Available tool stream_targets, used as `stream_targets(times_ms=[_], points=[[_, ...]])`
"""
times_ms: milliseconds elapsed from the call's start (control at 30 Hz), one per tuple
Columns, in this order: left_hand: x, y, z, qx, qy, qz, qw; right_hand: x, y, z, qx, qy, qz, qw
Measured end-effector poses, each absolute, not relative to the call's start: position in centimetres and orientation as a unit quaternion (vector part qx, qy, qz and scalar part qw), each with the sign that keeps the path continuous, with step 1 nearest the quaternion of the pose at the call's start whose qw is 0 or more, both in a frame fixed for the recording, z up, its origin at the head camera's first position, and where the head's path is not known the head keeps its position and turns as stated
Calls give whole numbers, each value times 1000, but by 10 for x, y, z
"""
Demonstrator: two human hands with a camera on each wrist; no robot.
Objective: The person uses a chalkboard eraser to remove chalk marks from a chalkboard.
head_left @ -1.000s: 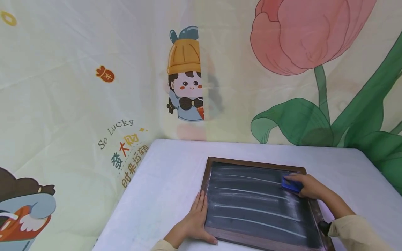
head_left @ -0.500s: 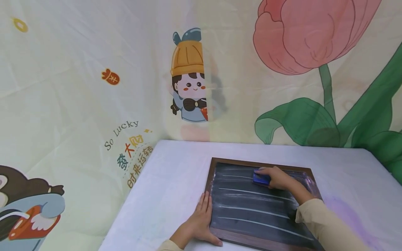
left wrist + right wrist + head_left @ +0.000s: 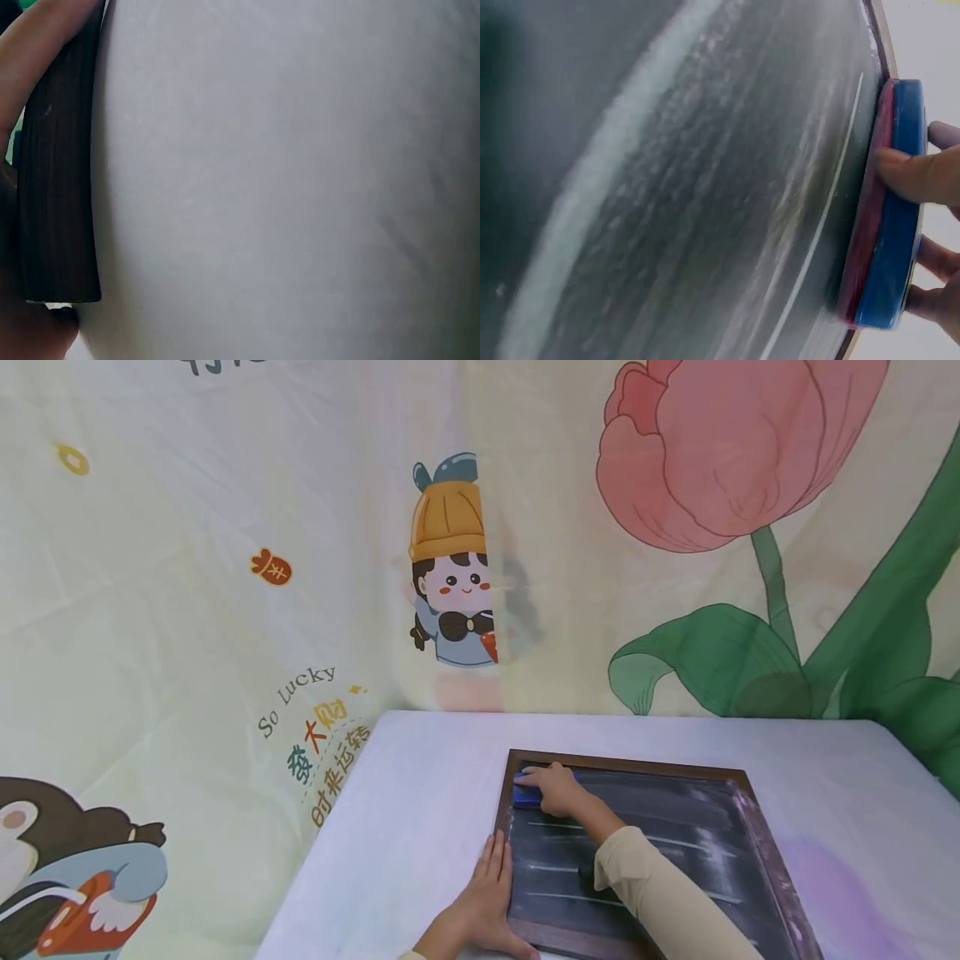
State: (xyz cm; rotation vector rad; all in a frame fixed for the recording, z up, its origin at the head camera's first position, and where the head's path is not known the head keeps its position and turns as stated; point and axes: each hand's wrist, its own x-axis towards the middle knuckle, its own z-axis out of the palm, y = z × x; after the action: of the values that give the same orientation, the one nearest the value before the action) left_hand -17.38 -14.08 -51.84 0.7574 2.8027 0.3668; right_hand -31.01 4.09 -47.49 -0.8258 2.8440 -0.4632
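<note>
At the near left corner of a flat blackboard with a brown, wood-looking frame [image 3: 585, 940], the left hand [image 3: 487, 893] is bracing it: the fingers are lying straight along the board's left side, the thumb spreading out to its near edge. A beige sleeve [image 3: 667, 885] is slanting over the board's near half and hiding part of several pale chalk lines [image 3: 607, 154] on its surface. At the board's far left corner, the right hand [image 3: 561, 792] is pinching a blue block eraser with a reddish pad [image 3: 896, 255], thumb on one side and fingers on the other, the pad facing the board. The step in hand seems to be wiping the farthest strip; the next move is probably calling for a flat, even stroke along a nearer line, with the board kept steady. Beyond the board, a white-covered table [image 3: 435, 777] is meeting a flower-printed cloth backdrop [image 3: 735, 452].
</note>
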Motion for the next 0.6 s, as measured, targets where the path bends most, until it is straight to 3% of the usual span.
stream_targets(times_ms=[300,600], points=[[-175,-134,-520,246,956,115,109,-304,69,-478,-263,945,-172,87],[-178,-137,-516,251,951,137,117,-275,193,-472,-262,948,-162,83]])
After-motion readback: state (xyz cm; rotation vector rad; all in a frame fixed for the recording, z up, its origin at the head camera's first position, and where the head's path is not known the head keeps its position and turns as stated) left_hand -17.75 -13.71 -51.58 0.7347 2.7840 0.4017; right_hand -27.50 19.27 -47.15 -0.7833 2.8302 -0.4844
